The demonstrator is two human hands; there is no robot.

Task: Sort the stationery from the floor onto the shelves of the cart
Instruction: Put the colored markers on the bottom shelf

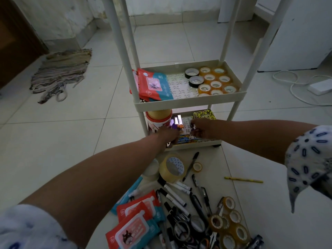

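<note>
A white cart (190, 103) stands on the tiled floor. Its middle shelf holds red wipe packs (154, 85) at the left and several tape rolls (215, 81) at the right. Both my hands reach into the bottom shelf (199, 143). My left hand (168, 135) grips small staplers beside a red-and-white canister (158, 119). My right hand (201, 129) pinches a small shiny item over the shelf, in front of a yellow patterned box (203, 114). On the floor near me lie markers and pens (179, 198), wipe packs (138, 218), tape rolls (230, 221) and a large tape roll (172, 168).
A yellow pencil (243, 180) lies alone on the floor at the right. A striped rag (61, 72) lies at the left near a brown door. A white cable and adapter (318, 86) lie at the right by a white cabinet.
</note>
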